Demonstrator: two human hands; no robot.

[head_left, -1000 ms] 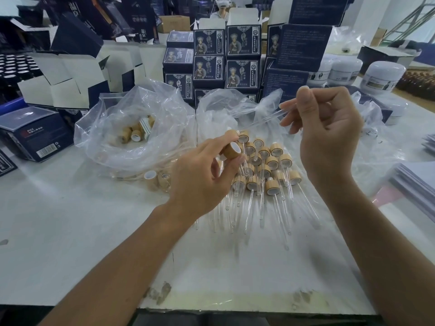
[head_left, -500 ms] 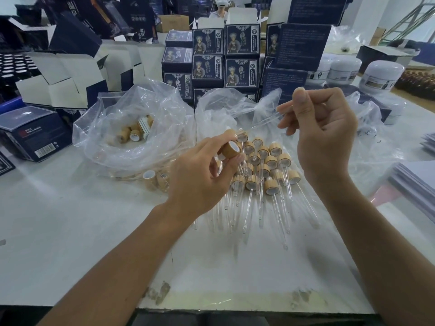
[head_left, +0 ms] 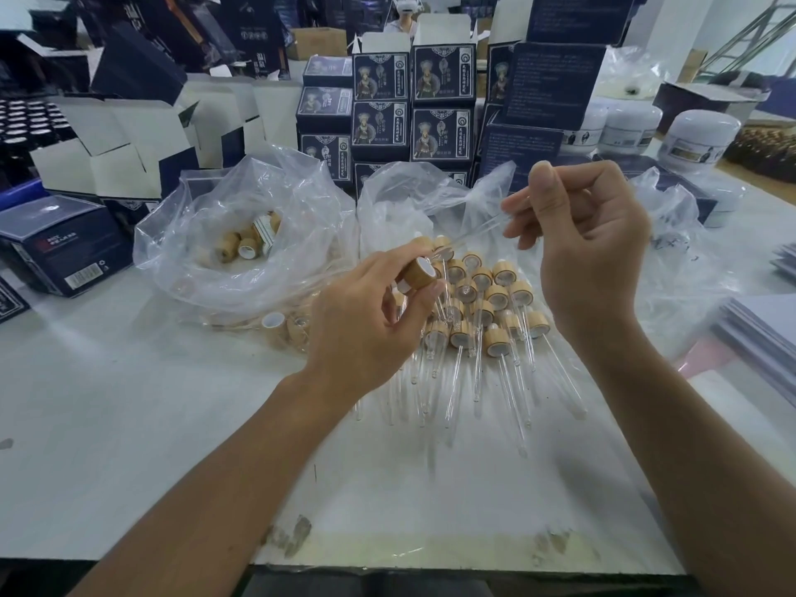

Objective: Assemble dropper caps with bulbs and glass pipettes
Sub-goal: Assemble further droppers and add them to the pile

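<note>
Finished droppers (head_left: 482, 329) lie heaped on the table (head_left: 129, 424); left hand (head_left: 370, 321) pinches a cap (head_left: 420, 273); right hand (head_left: 590, 252) pinches a pipette (head_left: 478, 230), not yet inserted; loose caps remain in the bag (head_left: 241, 234).

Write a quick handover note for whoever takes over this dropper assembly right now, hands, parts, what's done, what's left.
Left hand grips one bamboo cap, open end facing the pipette.
Right hand pinches a glass pipette, tip close to the cap, not yet pushed in.
Done: pile of finished droppers on the table between the hands.
Left: seat this pipette, then work through the loose caps in the plastic bag at left.
</note>
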